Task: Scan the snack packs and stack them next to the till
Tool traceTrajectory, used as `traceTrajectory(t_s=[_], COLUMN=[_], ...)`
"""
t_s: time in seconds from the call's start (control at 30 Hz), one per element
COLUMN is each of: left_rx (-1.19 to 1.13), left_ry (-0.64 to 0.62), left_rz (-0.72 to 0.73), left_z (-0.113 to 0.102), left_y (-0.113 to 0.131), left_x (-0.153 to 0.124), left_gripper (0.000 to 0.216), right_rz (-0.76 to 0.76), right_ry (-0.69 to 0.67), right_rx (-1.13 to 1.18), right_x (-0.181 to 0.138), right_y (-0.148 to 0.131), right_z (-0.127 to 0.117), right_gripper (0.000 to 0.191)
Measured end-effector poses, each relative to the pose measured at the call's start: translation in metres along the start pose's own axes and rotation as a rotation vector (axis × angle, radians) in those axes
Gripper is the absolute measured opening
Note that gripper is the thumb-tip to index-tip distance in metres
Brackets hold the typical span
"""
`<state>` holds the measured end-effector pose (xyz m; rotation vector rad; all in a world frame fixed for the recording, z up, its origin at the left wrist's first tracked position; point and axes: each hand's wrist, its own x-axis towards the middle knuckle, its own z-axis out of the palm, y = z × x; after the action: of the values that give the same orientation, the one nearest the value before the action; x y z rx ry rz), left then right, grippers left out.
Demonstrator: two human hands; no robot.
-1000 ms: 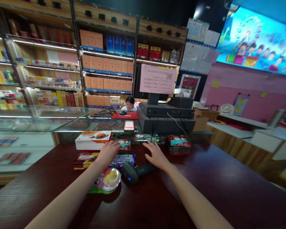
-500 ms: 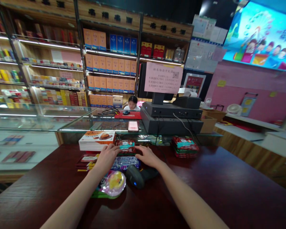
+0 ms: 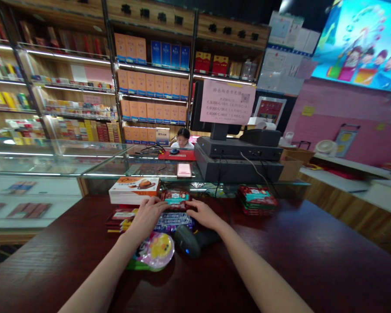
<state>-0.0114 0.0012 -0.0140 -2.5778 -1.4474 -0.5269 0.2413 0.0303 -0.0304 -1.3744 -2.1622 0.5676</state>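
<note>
In the head view, a red and teal snack packet lies between my two hands. My left hand has its fingers on the packet's left end. At the right end, my right hand grips with the fingertips, its thumb lower down. Just in front of the packet are purple-blue snack packets, partly covered by my left hand. A dark handheld barcode scanner with a blue light rests below my right hand. Nearer me, a clear round-ended pack with a yellow duck lies beside my left wrist.
An orange and white cake box stands behind my left hand, with red and yellow packets before it. More red snack packets are stacked at right. Beyond stand a glass counter, a monitor and a person.
The view has shifted slightly, so most things sit a little farther right. Both hands stay at the ends of the red snack packet.
</note>
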Motion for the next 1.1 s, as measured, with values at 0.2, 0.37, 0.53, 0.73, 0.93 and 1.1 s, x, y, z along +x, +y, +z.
traceTrajectory(t_s=[0.2, 0.37, 0.53, 0.73, 0.93, 1.1], left_rx=[0.01, 0.067, 0.034, -0.051, -0.196, -0.279], left_ry=[0.028, -0.04, -0.054, -0.069, -0.022, 0.039], left_rz=[0.016, -0.084, -0.116, -0.151, -0.11, -0.098], left_z=[0.008, 0.007, 0.009, 0.016, 0.027, 0.029], left_y=[-0.003, 0.004, 0.008, 0.008, -0.002, -0.009], left_x=[0.002, 0.004, 0.006, 0.009, 0.011, 0.011], left_gripper=[0.041, 0.036, 0.035, 0.037, 0.034, 0.036], right_rz=[0.016, 0.026, 0.008, 0.013, 0.011, -0.012], right_ry=[-0.005, -0.028, -0.034, -0.05, -0.015, 0.02], right_rx=[-0.027, -0.095, -0.152, -0.147, -0.123, -0.1], right_x=[-0.019, -0.032, -0.037, -0.036, -0.037, -0.038], right_y=[0.012, 0.014, 0.015, 0.017, 0.017, 0.019], right_z=[-0.01, -0.014, -0.013, -0.01, -0.01, -0.01], right_gripper=[0.047, 0.045, 0.042, 0.039, 0.043, 0.051])
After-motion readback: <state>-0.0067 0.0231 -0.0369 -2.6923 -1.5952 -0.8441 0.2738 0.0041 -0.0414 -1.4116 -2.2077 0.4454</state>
